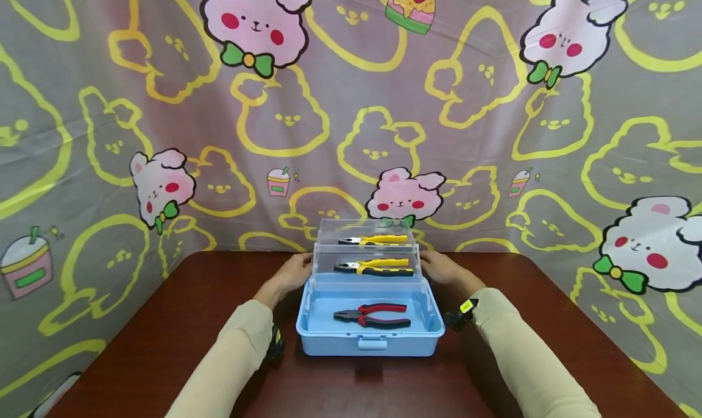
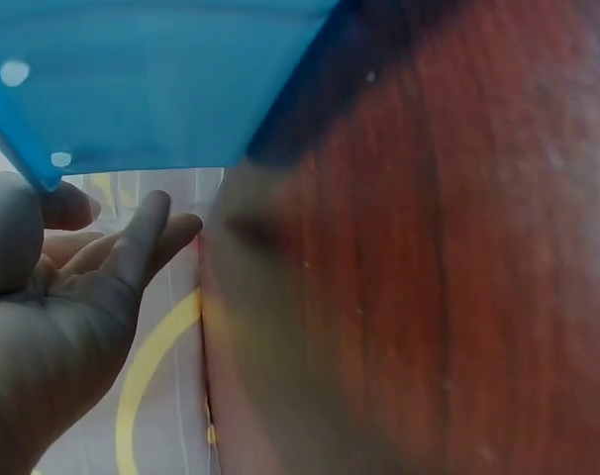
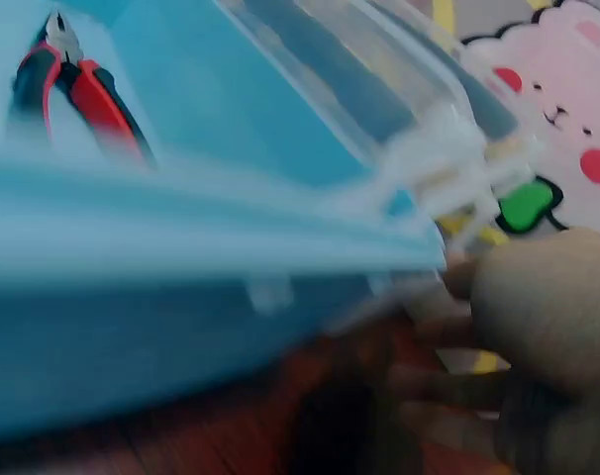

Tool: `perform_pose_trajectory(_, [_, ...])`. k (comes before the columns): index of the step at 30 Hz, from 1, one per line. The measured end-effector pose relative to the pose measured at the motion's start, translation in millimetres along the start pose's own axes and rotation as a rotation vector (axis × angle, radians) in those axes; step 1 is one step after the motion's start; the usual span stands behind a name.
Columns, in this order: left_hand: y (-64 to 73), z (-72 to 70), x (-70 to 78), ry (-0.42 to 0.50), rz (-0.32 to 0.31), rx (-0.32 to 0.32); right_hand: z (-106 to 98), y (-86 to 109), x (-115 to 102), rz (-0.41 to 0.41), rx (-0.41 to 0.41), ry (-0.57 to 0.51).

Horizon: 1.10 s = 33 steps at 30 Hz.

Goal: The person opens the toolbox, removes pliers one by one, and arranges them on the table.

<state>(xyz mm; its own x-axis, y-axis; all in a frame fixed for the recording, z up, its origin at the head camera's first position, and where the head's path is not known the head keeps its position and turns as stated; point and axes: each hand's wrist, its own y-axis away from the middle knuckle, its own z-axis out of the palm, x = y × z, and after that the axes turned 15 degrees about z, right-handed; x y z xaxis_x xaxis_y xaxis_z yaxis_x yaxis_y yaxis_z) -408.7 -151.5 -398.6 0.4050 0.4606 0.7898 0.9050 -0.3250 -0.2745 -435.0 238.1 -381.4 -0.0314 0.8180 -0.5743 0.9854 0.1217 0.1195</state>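
Observation:
A light blue toolbox [image 1: 370, 347] stands on the table with its clear two-tier trays raised at the back. Red-and-black pliers [image 1: 373, 315] lie in the bottom. Yellow-and-black pliers [image 1: 375, 265] are in the lower tray, and another yellow-handled pair of pliers [image 1: 375, 240] is in the upper tray. At the box's back left corner is my left hand [image 2: 92, 272], its fingers loosely extended behind the box and the thumb by the corner. My right hand [image 3: 538, 317] is at the back right corner, fingers extended behind it, blurred. Whether either hand touches the box is unclear.
The dark red-brown wooden table [image 1: 197, 320] extends on both sides of the box. A patterned curtain [image 1: 351, 101] hangs close behind the table's far edge. The raised trays [image 1: 362, 223] stand in front of it.

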Motion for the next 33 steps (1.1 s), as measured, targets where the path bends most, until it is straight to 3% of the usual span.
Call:
perform_pose_trajectory(5, [10.1,-0.7,1.5,-0.028,0.051,-0.01,-11.4,5.5,9.2,-0.037,0.034,-0.015])
perform_pose_trajectory(10, [24.9,-6.3,17.4,-0.124,0.067,0.003,-31.4,12.9,4.0,-0.097,0.174,0.019])
perform_pose_trajectory(13, [40.5,-9.2,28.5,-0.209,0.116,-0.002,-39.9,17.6,-4.1,-0.134,0.245,0.02])
perform_pose_trajectory(20, [85.1,-5.9,49.0,-0.315,0.18,0.002,-51.5,28.1,-33.0,-0.238,0.314,0.05])
perform_pose_trajectory(27, [117.2,6.9,68.9,-0.305,0.263,-0.029,-43.9,28.7,-68.8,-0.369,0.274,0.162])
perform_pose_trajectory(33, [122.7,18.8,70.9,-0.287,0.253,-0.062,-27.7,24.9,-88.1,-0.413,0.204,0.337])
